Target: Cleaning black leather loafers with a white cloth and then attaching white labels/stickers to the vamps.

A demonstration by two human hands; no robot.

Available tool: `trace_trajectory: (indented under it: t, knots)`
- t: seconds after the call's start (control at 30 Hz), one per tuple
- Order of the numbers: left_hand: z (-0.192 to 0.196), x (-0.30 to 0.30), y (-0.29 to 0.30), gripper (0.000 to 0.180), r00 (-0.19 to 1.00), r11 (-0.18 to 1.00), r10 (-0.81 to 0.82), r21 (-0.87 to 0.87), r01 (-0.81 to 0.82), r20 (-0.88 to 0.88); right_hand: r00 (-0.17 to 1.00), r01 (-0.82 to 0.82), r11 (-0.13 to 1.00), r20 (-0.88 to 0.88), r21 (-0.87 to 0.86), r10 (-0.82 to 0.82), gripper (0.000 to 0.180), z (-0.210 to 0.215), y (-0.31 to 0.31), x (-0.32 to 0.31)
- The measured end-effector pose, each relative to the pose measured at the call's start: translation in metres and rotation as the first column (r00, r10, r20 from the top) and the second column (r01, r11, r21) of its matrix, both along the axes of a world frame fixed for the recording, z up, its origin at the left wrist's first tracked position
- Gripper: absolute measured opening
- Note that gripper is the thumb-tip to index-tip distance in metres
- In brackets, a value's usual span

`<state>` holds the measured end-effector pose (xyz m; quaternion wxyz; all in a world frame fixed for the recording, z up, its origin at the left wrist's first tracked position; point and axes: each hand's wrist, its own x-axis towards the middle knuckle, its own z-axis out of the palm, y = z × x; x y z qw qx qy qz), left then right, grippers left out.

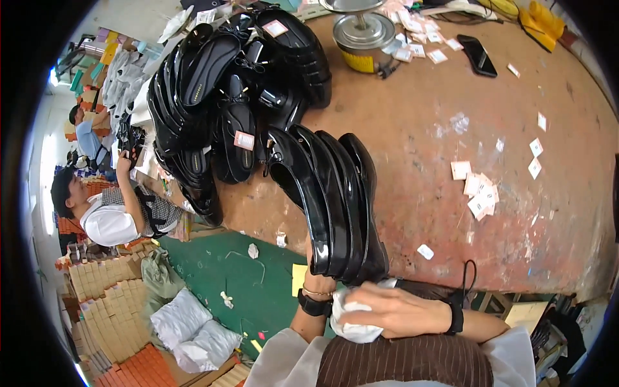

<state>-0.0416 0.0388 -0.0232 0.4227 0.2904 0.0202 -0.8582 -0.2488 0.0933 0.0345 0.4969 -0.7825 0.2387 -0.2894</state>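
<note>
A nested row of several glossy black shoes (332, 200) leans over the front edge of the table. My left hand (318, 284) supports it from behind and below, with most of its fingers hidden by the shoes. A crumpled white cloth (353, 322) is bunched in my right hand (393, 309), just below the lower end of the row. Beyond lies a big pile of black shoes (213, 71), some with white-and-orange tags on their insoles.
Paper tags (480, 193) are scattered over the worn brown table (412, 129). A phone (477, 55), a round metal tin (364, 39) and a yellow tape dispenser (540, 26) sit farther back. At left, a person (109, 209) works beside stacked boxes (113, 309) and white sacks (193, 329).
</note>
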Motion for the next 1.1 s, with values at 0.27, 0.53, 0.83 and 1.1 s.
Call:
trace_trajectory:
  t: [0.27,0.53,0.83,1.1]
  knots:
    - [-0.006,-0.035,-0.018,0.061,0.872,0.990,-0.119,-0.016,0.143,0.474,0.417,0.829,0.274,0.211,-0.487,-0.884,0.027,0.090,-0.168,-0.108]
    - [-0.001,-0.085,-0.016,0.074,0.727,0.866,-0.123,-0.284,0.411,0.675,0.456,0.668,0.025,0.382,-0.744,-0.804,0.060,0.110,-0.331,-0.166]
    - [-0.025,-0.075,-0.011,0.085,0.729,0.870,-0.327,-0.109,0.480,0.601,-0.004,0.953,0.106,-0.359,-0.284,-0.933,0.020,0.052,-0.053,-0.247]
    - [-0.023,-0.074,0.013,0.063,0.527,0.796,-0.107,-0.246,0.554,0.843,-0.230,0.903,0.080,-0.632,-0.422,-0.740,0.023,-0.068,-0.011,-0.250]
